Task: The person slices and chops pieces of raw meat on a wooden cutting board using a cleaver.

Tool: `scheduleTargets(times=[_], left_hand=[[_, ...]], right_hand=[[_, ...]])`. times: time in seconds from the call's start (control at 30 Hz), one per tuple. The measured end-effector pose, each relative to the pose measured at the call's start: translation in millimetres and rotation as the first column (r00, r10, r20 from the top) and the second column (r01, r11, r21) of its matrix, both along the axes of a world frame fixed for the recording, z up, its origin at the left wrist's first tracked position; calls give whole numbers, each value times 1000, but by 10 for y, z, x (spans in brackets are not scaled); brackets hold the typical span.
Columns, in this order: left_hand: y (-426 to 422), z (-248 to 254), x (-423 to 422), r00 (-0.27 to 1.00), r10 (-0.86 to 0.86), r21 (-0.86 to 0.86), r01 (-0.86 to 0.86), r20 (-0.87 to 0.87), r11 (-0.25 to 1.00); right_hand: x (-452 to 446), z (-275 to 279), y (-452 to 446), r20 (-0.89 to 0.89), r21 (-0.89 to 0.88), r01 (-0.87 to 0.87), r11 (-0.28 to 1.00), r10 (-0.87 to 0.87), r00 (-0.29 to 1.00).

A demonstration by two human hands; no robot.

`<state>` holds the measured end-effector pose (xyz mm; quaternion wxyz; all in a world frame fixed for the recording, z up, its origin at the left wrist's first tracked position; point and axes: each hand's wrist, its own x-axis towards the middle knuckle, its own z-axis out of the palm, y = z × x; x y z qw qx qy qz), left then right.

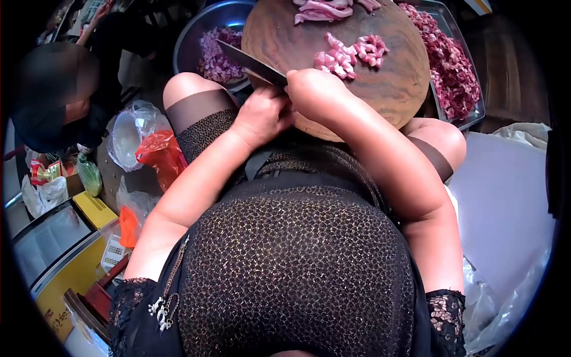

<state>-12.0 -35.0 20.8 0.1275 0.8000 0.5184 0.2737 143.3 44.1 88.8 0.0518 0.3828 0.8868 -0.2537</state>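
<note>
My right hand [312,89] is closed round the handle end of a knife [253,63], whose dark blade points up and left over the left edge of a round wooden chopping board [392,92]. Close beside it, my left hand [264,113] has its fingers curled near the blade's lower end at the board's edge; what they hold, if anything, is hidden. Small pieces of cut meat [336,58] lie on the board, with longer strips of meat [321,10] at its far side.
Left of the board stands a metal bowl [187,44] of chopped meat; a metal tray [473,123] heaped with meat pieces is at the right. Another person [44,122] is at the upper left, near plastic bags [162,156]. A pale surface [505,184] lies at the right.
</note>
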Motion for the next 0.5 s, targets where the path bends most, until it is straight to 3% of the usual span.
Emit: scheduleTargets(times=[0.03,0.07,0.1,0.27,0.33,0.43,0.47,0.5], left_hand=[[-22,58,39,1000,21,-76,-22,-17,997],[-2,15,54,1000,13,20,-12,-20,1000],[19,-22,50,997,34,-15,-35,-69,999],[311,-141,41,981,123,-47,-131,-147,990],[557,-103,89,989,144,-200,-144,-12,969],[982,36,501,997,-44,-65,48,71,997],[1115,80,698,981,-99,-127,121,167,985],[1293,-16,852,975,-183,-24,188,126,982]], right_hand=[[67,-13,-21,-1,-10,0,1000,0,1000],[141,-1,-24,-1,-15,0,1000,0,1000],[229,58,-36,66,-24,35,999,-34,997],[1088,223,-16,63,11,240,971,-241,969],[1388,142,89,62,69,348,935,-352,934],[1731,63,264,-26,92,443,892,-442,897],[1775,59,322,-39,96,448,889,-446,894],[1803,54,377,-41,41,508,860,-507,861]])
